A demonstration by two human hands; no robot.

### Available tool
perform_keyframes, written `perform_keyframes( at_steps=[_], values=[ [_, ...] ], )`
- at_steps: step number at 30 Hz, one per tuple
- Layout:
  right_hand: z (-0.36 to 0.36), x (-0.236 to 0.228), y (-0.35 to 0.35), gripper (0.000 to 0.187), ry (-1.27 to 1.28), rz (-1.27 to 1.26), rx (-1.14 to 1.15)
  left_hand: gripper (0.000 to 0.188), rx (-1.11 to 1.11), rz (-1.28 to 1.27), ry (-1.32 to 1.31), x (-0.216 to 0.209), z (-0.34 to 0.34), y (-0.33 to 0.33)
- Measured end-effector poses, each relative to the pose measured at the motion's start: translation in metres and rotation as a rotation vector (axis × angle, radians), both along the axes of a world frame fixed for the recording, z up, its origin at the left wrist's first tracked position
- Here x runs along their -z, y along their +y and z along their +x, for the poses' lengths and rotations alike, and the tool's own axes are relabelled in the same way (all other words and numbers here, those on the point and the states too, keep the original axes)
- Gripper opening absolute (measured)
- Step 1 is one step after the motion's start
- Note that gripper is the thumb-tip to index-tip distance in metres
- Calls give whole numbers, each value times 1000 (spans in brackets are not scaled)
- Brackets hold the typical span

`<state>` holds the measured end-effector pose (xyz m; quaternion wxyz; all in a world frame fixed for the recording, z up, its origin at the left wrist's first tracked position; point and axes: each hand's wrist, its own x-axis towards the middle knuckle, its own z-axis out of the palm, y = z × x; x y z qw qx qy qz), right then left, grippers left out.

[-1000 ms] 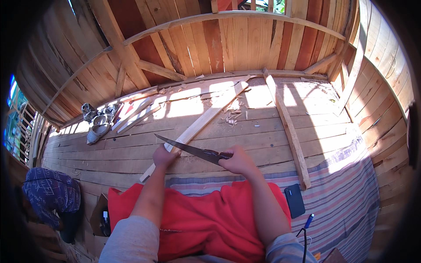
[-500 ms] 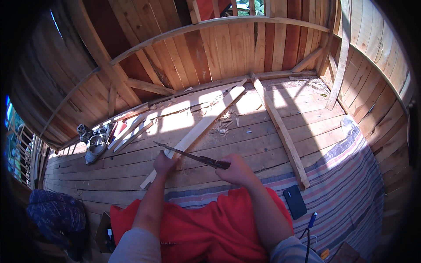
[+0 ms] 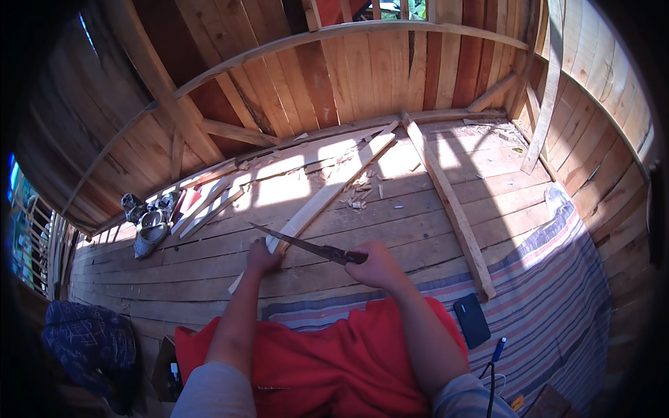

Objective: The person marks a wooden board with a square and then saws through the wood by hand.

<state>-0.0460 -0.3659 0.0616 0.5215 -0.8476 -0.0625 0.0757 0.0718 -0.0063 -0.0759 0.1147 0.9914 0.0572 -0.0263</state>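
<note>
My right hand (image 3: 376, 266) is wrapped round the dark handle of a handsaw (image 3: 306, 246). Its narrow blade points up and to the left, lying across a long pale wooden board (image 3: 327, 193). My left hand (image 3: 263, 256) grips the board near its lower end, just below the blade. From there the board runs up to the right over the floor toward the back wall. Whether the teeth cut into the wood cannot be made out.
Right of the board lies a wooden beam (image 3: 449, 205); wood chips (image 3: 359, 195) are scattered between. A striped mat (image 3: 536, 299) holds a dark phone (image 3: 472, 320) and a blue-tipped cable (image 3: 498, 350). Shoes (image 3: 151, 233), wood offcuts (image 3: 209, 209) and dark cloth (image 3: 90, 345) are at left.
The saw has shifted slightly to the right and down along its length, together with my right hand. My left hand keeps its hold on the board. The view has tilted a little.
</note>
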Motion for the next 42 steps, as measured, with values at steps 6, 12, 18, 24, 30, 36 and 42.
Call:
perform_keyframes(
  at_steps=[6, 12, 18, 24, 30, 36, 42],
  values=[
    [-4, -1, 12, 27, 15, 35, -22, 82, 47, -111, -38, 7, -14, 29],
    [-5, -8, 9, 22, 119, -29, 29, 69, -83, -144, -209, 6, -34, 9],
    [-8, -12, 9, 22, 285, 765, 125, 68, -156, -169, -179, 9, -32, 6],
    [30, 25, 98, 31, -6, 451, 170, 65, -104, -90, -180, 5, -29, 8],
    [51, 72, 131, 36, -2, 262, 167, 66, 18, -99, -196, 7, -26, 13],
    [53, 92, 140, 37, -60, 233, 181, 73, 63, -70, -102, 2, -26, 16],
    [51, 86, 140, 36, -72, 185, 124, 76, 70, -134, -55, -12, -28, 19]
  ],
)
